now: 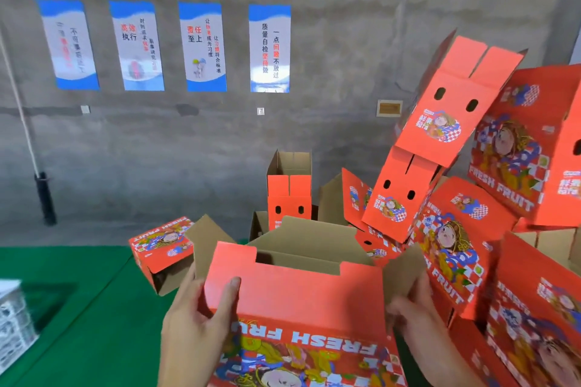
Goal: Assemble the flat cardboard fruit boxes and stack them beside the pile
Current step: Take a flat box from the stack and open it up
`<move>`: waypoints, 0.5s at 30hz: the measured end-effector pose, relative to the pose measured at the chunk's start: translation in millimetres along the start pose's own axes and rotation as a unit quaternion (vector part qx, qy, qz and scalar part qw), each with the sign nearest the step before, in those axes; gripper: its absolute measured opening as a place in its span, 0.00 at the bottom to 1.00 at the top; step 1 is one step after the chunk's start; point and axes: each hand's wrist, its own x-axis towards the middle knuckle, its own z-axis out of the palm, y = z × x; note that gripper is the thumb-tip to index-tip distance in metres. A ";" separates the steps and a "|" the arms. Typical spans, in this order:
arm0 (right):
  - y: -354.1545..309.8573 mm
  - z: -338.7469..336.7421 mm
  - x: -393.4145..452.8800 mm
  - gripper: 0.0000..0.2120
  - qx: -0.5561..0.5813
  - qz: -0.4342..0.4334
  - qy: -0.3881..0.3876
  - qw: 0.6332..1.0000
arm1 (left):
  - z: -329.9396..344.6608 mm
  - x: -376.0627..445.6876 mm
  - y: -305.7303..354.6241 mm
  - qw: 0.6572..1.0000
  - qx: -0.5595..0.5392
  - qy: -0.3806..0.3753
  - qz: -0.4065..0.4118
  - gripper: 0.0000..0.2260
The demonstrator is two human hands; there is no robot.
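I hold a red "FRESH FRUIT" cardboard box (301, 298) in front of me, opened up with its top flaps standing and its brown inside showing. My left hand (195, 324) grips its left edge, thumb on the red front flap and fingers behind the brown side flap. My right hand (418, 320) holds the right side, fingers around the brown right flap. A jumbled pile of assembled red boxes (456, 229) rises to the right, several tilted against each other.
One red box (160, 248) lies on its side on the green floor (78, 292) at left. A white patterned object (12, 324) sits at the far left edge. A grey concrete wall (330, 25) with several posters stands behind; a black post (45, 198) is at left.
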 end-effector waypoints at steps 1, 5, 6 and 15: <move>-5.5 6.0 -6.5 0.40 -0.034 -0.045 -0.038 0.998 | 1.2 1.8 0.8 1.000 -0.004 0.014 -0.010 0.09; -29.6 38.4 15.2 0.30 -0.024 -0.108 -0.033 0.993 | 10.8 4.3 -9.4 0.999 0.033 0.005 -0.005 0.18; -32.1 40.5 8.2 0.23 -0.047 -0.134 -0.056 0.988 | 12.9 5.0 -11.2 0.999 0.048 -0.005 -0.018 0.22; -33.6 60.6 19.1 0.20 -0.236 -0.216 -0.106 0.942 | 12.3 8.1 2.8 0.991 0.093 -0.075 0.053 0.36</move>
